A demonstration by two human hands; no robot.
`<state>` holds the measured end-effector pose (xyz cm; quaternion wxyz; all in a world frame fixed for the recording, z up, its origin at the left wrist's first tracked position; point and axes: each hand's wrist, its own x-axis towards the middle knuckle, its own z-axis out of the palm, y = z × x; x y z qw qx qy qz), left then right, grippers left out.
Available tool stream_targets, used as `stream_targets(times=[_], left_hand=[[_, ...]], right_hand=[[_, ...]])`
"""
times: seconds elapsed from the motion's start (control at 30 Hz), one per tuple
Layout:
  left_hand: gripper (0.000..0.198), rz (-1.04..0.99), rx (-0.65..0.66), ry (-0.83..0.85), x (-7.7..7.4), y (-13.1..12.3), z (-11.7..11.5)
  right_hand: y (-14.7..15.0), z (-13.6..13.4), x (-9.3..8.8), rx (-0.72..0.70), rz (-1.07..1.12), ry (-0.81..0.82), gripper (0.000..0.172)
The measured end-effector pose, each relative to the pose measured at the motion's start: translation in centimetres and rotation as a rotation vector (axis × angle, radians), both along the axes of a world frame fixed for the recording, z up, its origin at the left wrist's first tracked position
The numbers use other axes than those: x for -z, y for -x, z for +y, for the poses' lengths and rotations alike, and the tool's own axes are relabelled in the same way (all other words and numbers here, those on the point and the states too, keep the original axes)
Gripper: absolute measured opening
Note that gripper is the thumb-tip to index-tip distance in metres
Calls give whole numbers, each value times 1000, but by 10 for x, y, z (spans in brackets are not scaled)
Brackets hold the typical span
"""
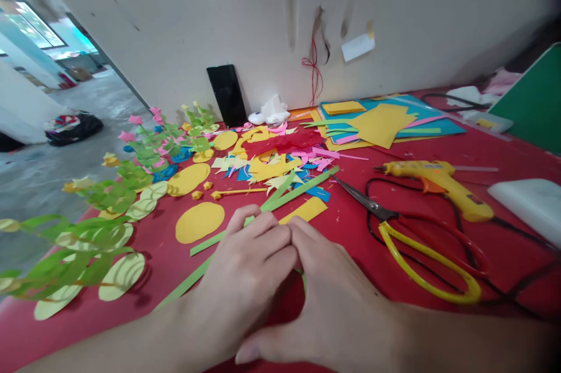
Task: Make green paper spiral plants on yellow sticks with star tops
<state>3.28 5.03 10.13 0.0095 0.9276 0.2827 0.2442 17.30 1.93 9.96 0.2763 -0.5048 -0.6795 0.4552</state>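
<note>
My left hand (249,270) is closed, its fingers bent downward over green paper strips. Against it presses my right hand (328,297), fingers curled inward and thumb stretched out below. A sliver of a green paper strip (304,282) shows between the two hands; the fingertips are hidden. Another green strip (307,189) lies on the red tabletop beyond the knuckles, and one more (186,286) runs out beside the left wrist. Just ahead of my fingers is a yellow paper strip (307,210). A yellow paper oval (200,223) lies left of my left hand.
Scissors (385,215) with red and yellow handles and a yellow glue gun (433,174) with its black cable lie at right. Paper flowers on round bases (123,276) line the left edge. Paper scraps (272,171), a phone (227,95) and coloured sheets (438,118) are at the back.
</note>
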Motion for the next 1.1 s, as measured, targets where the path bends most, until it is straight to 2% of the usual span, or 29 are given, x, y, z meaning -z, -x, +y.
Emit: stream_targets(times=[0.1, 0.17, 0.3, 0.37, 0.57, 0.8, 0.97, 1.1], left_hand=[[26, 57, -20, -63, -2, 1, 1], [26, 50, 16, -18, -5, 3, -1], [20, -88, 72, 196, -17, 3, -4], [18, -167, 73, 288, -22, 2, -5], [24, -312, 0, 426, -25, 2, -1], [26, -348, -5, 511, -18, 2, 2], [28, -327, 27, 486, -18, 1, 1], [15, -275, 69, 422, -18, 3, 2]], right_hand=[[4, 1, 1, 28, -49, -49, 68], [3, 3, -1, 3, -18, -32, 60], [-9, 11, -9, -153, 152, 66, 25], [-17, 16, -14, -225, 208, 112, 15], [-35, 24, -15, -252, 285, 190, 21], [-32, 21, -11, -195, 381, 258, 18], [-28, 21, -8, -183, 362, 178, 14], [-32, 22, -11, -148, 256, 107, 9]])
